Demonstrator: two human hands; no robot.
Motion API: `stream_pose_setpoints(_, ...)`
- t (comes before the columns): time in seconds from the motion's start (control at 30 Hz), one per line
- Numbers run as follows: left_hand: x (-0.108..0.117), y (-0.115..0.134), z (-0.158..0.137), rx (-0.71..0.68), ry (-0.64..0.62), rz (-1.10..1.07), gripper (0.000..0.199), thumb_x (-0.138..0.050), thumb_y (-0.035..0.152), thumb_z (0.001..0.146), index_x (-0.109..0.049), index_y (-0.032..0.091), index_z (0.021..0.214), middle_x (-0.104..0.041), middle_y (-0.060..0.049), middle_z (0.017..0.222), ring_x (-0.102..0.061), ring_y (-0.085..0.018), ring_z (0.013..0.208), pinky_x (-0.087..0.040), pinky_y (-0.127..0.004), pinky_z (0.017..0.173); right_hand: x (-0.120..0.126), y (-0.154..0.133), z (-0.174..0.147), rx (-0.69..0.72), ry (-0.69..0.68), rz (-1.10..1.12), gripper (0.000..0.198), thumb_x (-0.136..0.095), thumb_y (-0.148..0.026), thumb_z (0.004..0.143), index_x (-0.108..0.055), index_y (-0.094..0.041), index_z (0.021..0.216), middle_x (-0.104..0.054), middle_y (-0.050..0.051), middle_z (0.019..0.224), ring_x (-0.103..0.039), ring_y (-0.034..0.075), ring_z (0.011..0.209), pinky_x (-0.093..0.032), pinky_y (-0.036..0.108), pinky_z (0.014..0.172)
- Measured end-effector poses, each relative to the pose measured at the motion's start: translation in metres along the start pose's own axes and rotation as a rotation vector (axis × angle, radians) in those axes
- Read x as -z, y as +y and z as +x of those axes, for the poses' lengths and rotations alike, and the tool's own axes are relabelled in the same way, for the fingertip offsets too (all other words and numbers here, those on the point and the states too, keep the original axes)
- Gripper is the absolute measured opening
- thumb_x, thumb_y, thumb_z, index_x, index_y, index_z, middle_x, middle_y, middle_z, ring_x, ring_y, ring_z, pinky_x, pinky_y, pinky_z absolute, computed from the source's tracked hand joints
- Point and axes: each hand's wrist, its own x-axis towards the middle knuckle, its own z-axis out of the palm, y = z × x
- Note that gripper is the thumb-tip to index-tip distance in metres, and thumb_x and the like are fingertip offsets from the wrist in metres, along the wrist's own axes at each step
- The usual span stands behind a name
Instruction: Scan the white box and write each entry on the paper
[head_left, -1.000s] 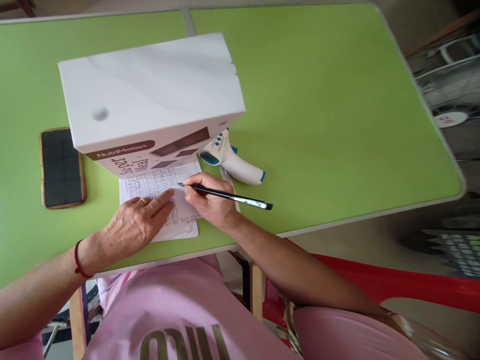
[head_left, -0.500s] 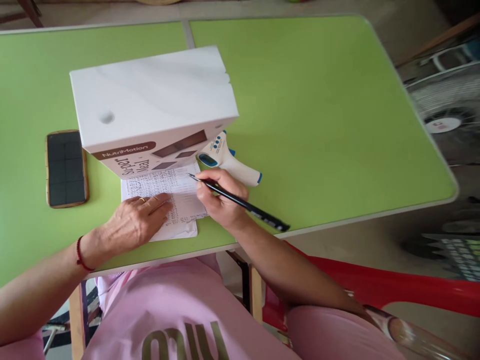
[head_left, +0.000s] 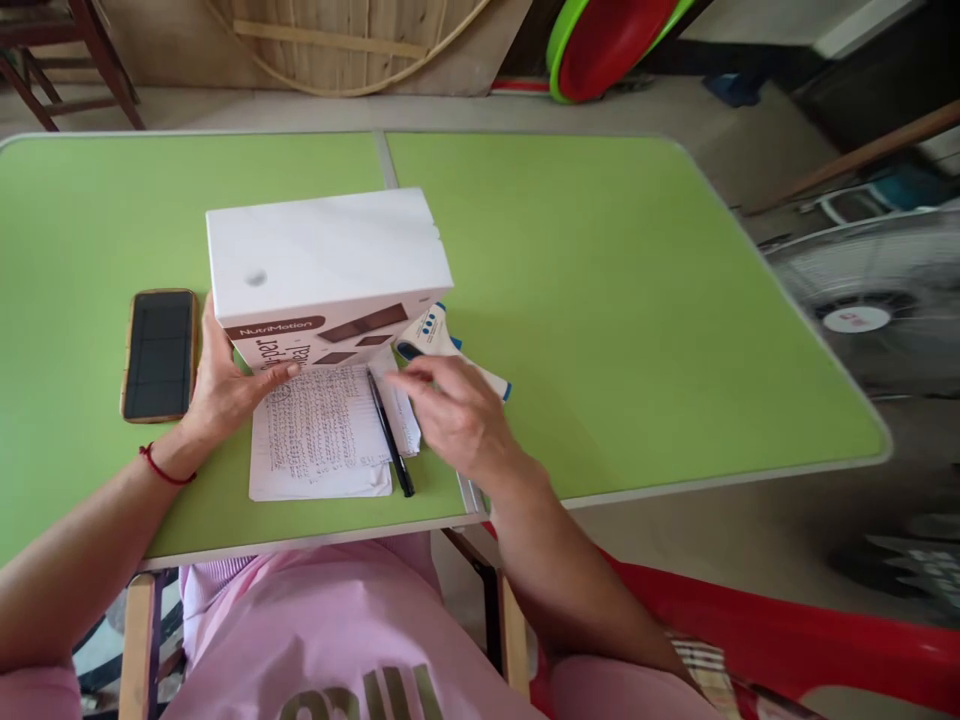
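My left hand [head_left: 225, 385] grips the lower left corner of a white box [head_left: 330, 245], its thumb across the printed front. On that front the word NutriMotion and pictures of brown bars show. Below the box lie handwritten paper sheets [head_left: 319, 430], their upper part hidden by it. A black pen [head_left: 390, 432] rests across the right side of the sheets. My right hand [head_left: 465, 415] hovers just right of the pen, holding nothing, fingers loosely bent and apart. Behind it, a white and blue handheld thermometer [head_left: 431, 330] lies partly covered.
A phone in a brown case [head_left: 159, 355] lies left of the box on the green table [head_left: 637, 300]. An electric fan [head_left: 862, 310] stands past the right edge. A red plastic chair [head_left: 750, 610] is at lower right. Red and green basins [head_left: 611, 45] lean at the back.
My right hand has let go of the pen, which now lies on the papers. My left hand has moved from the sheets up to the box and taken hold. The view has tilted up.
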Motion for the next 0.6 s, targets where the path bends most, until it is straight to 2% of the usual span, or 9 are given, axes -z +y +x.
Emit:
stream_pose_setpoints(0.07,-0.002,-0.003,0.003,0.02,-0.034,0.018,0.061,-0.081,0.06,0.07,-0.06,0.019,0.11,-0.059,-0.013,0.117,-0.053,-0.035,0.122,-0.047,-0.056,0.102,0.007,0.014,0.0,-0.155,0.007,-0.073,0.03,-0.057,-0.02,0.093,-0.066,-0.017,0.121,-0.062,0.015,0.109,-0.058,0.026,0.097,-0.054,0.044,0.081)
stream_pose_setpoints(0.13,-0.003,-0.004,0.004,0.028,-0.039,0.045,0.052,-0.08,0.058,0.072,-0.065,0.018,0.101,-0.062,-0.013,0.111,-0.058,-0.035,0.115,-0.049,-0.057,0.1,0.008,0.03,0.0,-0.3,-0.065,-0.133,0.049,-0.07,-0.036,0.084,-0.062,-0.012,0.126,-0.061,0.02,0.113,-0.058,0.032,0.1,-0.054,0.049,0.08)
stream_pose_setpoints(0.2,-0.003,-0.002,0.004,0.068,-0.004,0.062,0.054,-0.083,0.058,0.068,-0.066,0.017,0.099,-0.064,-0.013,0.112,-0.061,-0.035,0.111,-0.051,-0.057,0.097,0.004,0.044,0.001,-0.415,-0.186,-0.115,0.062,-0.074,-0.044,0.078,-0.059,-0.01,0.127,-0.063,0.02,0.109,-0.06,0.033,0.094,-0.055,0.05,0.074)
stream_pose_setpoints(0.27,-0.002,0.002,0.003,0.11,0.054,0.07,0.064,-0.087,0.059,0.062,-0.064,0.017,0.105,-0.064,-0.013,0.113,-0.062,-0.035,0.107,-0.053,-0.056,0.092,-0.001,0.052,0.002,-0.515,-0.267,-0.043,0.054,-0.072,-0.043,0.079,-0.062,-0.013,0.122,-0.066,0.017,0.101,-0.062,0.03,0.086,-0.055,0.046,0.068)
stream_pose_setpoints(0.3,-0.002,0.004,0.003,0.117,0.076,0.072,0.069,-0.088,0.059,0.06,-0.062,0.018,0.109,-0.065,-0.013,0.113,-0.063,-0.035,0.106,-0.054,-0.055,0.091,-0.002,0.053,0.003,-0.561,-0.262,-0.004,0.048,-0.071,-0.042,0.079,-0.063,-0.015,0.118,-0.067,0.015,0.099,-0.063,0.029,0.084,-0.054,0.046,0.068)
stream_pose_setpoints(0.37,-0.001,0.011,0.001,0.104,0.108,0.077,0.072,-0.087,0.059,0.062,-0.06,0.018,0.114,-0.067,-0.012,0.109,-0.064,-0.033,0.102,-0.055,-0.052,0.088,0.002,0.048,0.005,-0.629,-0.133,0.098,0.041,-0.07,-0.042,0.078,-0.065,-0.017,0.11,-0.068,0.014,0.099,-0.064,0.029,0.085,-0.054,0.046,0.07)
stream_pose_setpoints(0.43,0.001,0.017,-0.003,0.088,0.132,0.063,0.067,-0.082,0.062,0.067,-0.06,0.018,0.112,-0.068,-0.01,0.104,-0.066,-0.03,0.096,-0.056,-0.048,0.082,0.012,0.032,0.006,-0.653,0.091,0.287,0.043,-0.072,-0.045,0.075,-0.064,-0.018,0.107,-0.069,0.012,0.1,-0.064,0.028,0.086,-0.055,0.045,0.071)
stream_pose_setpoints(0.5,0.003,0.024,-0.007,0.088,0.132,0.027,0.063,-0.079,0.064,0.071,-0.061,0.017,0.11,-0.069,-0.01,0.102,-0.067,-0.029,0.093,-0.057,-0.044,0.078,0.026,0.007,0.005,-0.632,0.247,0.608,0.043,-0.072,-0.05,0.075,-0.063,-0.021,0.106,-0.068,0.007,0.09,-0.062,0.022,0.076,-0.054,0.039,0.064)
stream_pose_setpoints(0.6,0.006,0.029,-0.015,0.126,0.085,0.004,0.064,-0.078,0.062,0.073,-0.06,0.017,0.115,-0.069,-0.011,0.105,-0.067,-0.03,0.095,-0.057,-0.043,0.077,0.039,-0.043,-0.004,-0.553,0.178,1.173,0.044,-0.07,-0.057,0.077,-0.062,-0.025,0.106,-0.061,0.001,0.074,-0.054,0.016,0.061,-0.05,0.032,0.055)
